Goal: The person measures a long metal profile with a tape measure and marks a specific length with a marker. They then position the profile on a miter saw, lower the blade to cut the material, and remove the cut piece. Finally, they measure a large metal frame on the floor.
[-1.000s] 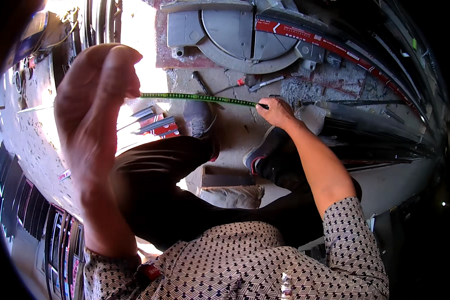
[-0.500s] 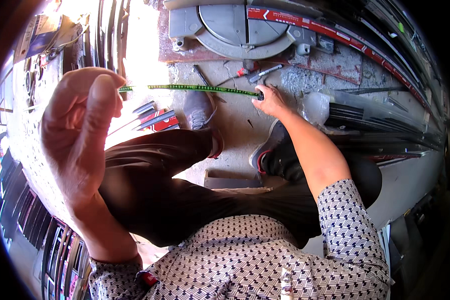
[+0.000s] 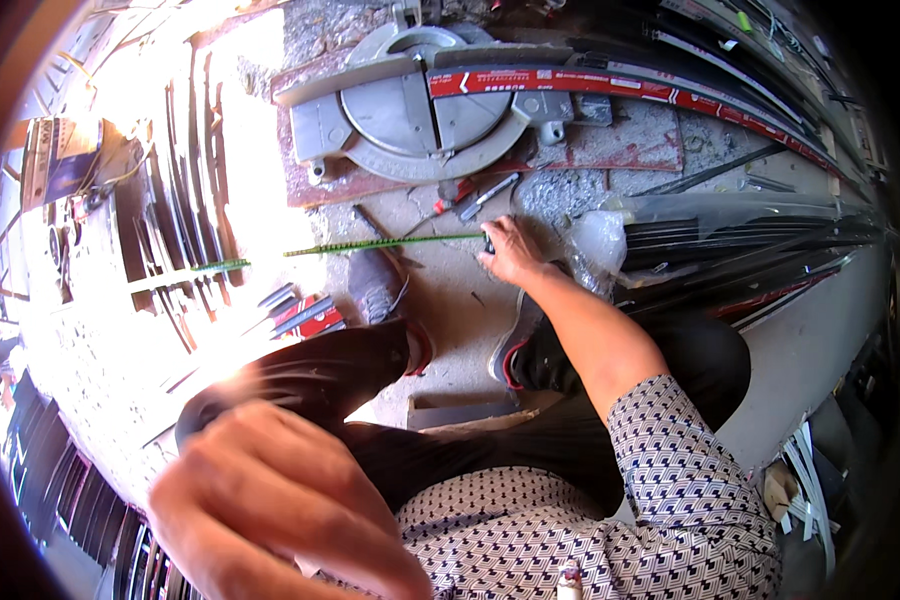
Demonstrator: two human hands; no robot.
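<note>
In my right hand (image 3: 513,250) is a tape measure (image 3: 489,243), mostly covered by my fingers. Its green blade (image 3: 378,244) stretches out to the left, above one of my shoes (image 3: 378,285), and fades into the glare. My left hand (image 3: 280,500) is raised close to the camera at the lower left, slightly blurred and away from the blade. Its fingers are curled in, and anything inside them is hidden. Beyond my right hand, a marker pen (image 3: 490,196) and a red-handled tool (image 3: 454,196) lie on the floor.
A grey mitre saw base (image 3: 420,110) stands ahead, with a red-labelled profile (image 3: 610,85) across it. Plastic-wrapped black profiles (image 3: 740,235) lie to the right. Dark strips (image 3: 195,190) lie at the left in strong light. Short red-and-grey pieces (image 3: 305,315) sit beside my shoe.
My left hand has left the tape's far end and come down toward me. The blade now reaches further left. My right hand still grips the tape measure; the view has shifted.
</note>
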